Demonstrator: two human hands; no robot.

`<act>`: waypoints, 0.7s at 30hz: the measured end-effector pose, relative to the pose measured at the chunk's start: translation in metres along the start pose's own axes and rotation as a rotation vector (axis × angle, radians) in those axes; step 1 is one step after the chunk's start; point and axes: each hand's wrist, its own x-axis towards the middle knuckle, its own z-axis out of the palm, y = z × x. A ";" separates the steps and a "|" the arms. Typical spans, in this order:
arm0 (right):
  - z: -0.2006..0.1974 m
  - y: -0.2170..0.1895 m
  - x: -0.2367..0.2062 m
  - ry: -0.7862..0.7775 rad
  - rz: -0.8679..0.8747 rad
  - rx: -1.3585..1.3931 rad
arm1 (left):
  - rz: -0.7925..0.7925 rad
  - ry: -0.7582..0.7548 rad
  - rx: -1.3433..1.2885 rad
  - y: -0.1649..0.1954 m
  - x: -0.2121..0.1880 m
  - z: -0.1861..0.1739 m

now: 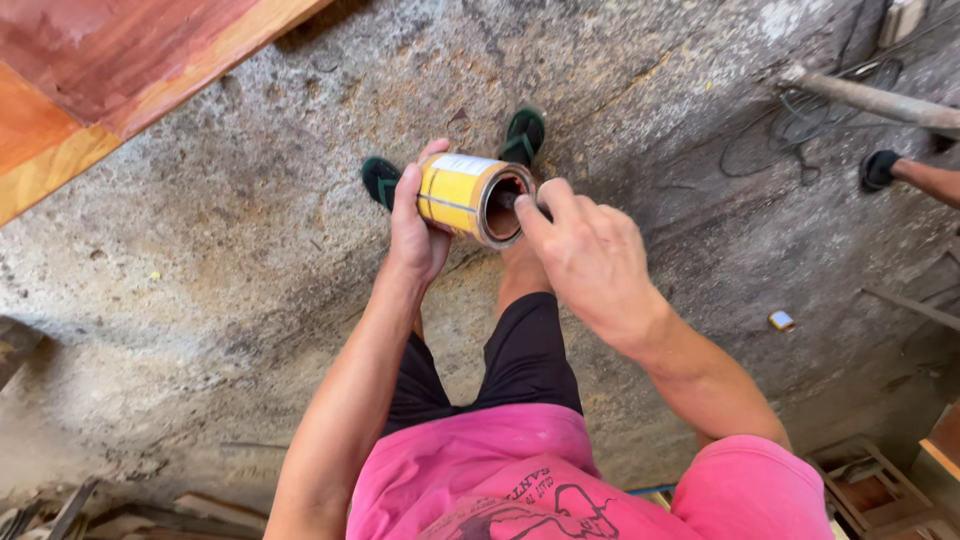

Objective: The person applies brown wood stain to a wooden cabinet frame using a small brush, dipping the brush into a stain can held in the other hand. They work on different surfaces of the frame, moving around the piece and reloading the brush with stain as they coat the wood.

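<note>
Left hand [415, 225] grips yellow-labelled tin [470, 198]; right hand [585, 255] fingers its rim.

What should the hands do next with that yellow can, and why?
Probably tip the can upright. The left hand holds it on its side with the open mouth facing the right hand, whose fingertips sit at the rim. The inside looks coated brown, so anything left in it might run out onto the concrete floor.
</note>
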 end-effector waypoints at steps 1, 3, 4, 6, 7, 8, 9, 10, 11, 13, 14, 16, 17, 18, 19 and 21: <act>0.001 0.004 0.001 0.003 -0.008 0.009 | -0.001 -0.003 0.005 -0.001 0.002 0.001; 0.000 0.017 -0.001 0.028 0.004 0.191 | 0.019 0.026 -0.011 -0.001 0.005 0.003; -0.002 0.025 -0.005 0.040 0.011 0.286 | 0.027 0.043 -0.016 -0.001 0.006 0.005; -0.009 0.045 -0.020 0.037 0.124 0.469 | 0.004 0.092 -0.040 -0.001 0.008 0.008; -0.013 0.058 -0.029 0.034 0.181 0.558 | -0.008 0.116 -0.055 -0.003 0.010 0.010; -0.015 0.074 -0.036 0.074 0.193 0.645 | 0.005 0.146 -0.067 -0.006 0.014 0.014; -0.016 0.091 -0.042 0.114 0.202 0.735 | 0.023 0.177 -0.078 -0.011 0.018 0.018; -0.017 0.105 -0.049 0.148 0.217 0.830 | 0.033 0.216 -0.086 -0.016 0.021 0.022; -0.017 0.119 -0.058 0.173 0.255 0.855 | 0.003 0.259 -0.086 -0.024 0.022 0.027; -0.009 0.159 -0.060 0.265 0.278 0.882 | -0.004 0.296 -0.088 -0.040 0.039 0.034; -0.003 0.183 -0.057 0.289 0.326 0.853 | 0.007 0.272 -0.088 -0.048 0.050 0.037; 0.013 0.230 -0.052 0.324 0.450 0.795 | 0.000 0.234 -0.087 -0.072 0.069 0.039; 0.025 0.257 -0.044 0.363 0.440 0.771 | -0.004 0.155 -0.125 -0.085 0.086 0.039; 0.041 0.283 -0.034 0.399 0.431 0.748 | -0.007 0.079 -0.163 -0.098 0.101 0.037; 0.060 0.306 -0.022 0.432 0.423 0.727 | -0.010 0.004 -0.200 -0.109 0.116 0.033; 0.110 0.343 0.009 0.530 0.394 0.807 | -0.060 0.204 -0.167 -0.134 0.145 0.024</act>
